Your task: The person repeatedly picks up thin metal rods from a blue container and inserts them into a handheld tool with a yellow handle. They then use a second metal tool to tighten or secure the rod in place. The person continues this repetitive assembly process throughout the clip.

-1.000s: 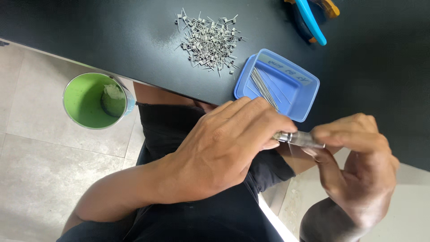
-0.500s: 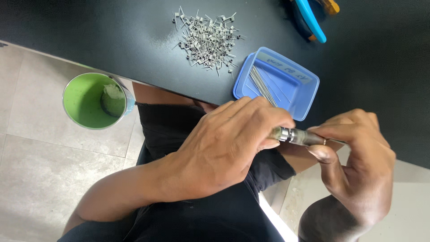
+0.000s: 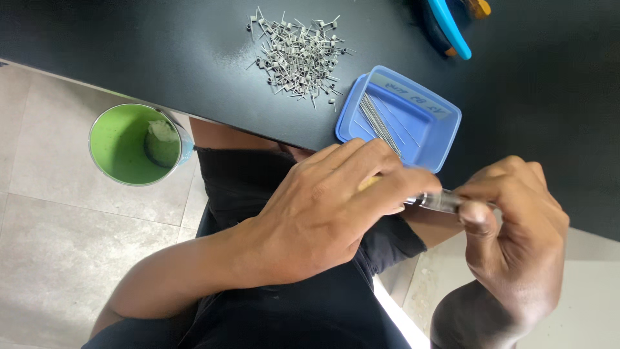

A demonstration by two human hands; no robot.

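- Your black tabletop point(image 3: 161, 45) carries a loose heap of small metal wire coils point(image 3: 297, 55).
- A blue plastic tray point(image 3: 423, 139) of thin wires sits near its edge.
- Blue-handled pliers point(image 3: 449, 26) lie farther back.

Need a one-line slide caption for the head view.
Both hands, left and right, grip a small metal tool below a blue tray of wires.

Right hand point(image 3: 516, 252): thumb and fingers point(image 3: 475, 210) curled tighter over the outer end of the slim metal tool point(image 3: 436, 200), covering more of it than a second earlier. Left hand point(image 3: 323, 220): closed further over the tool's near end; shaft tilted slightly, tip toward 3 o'clock.
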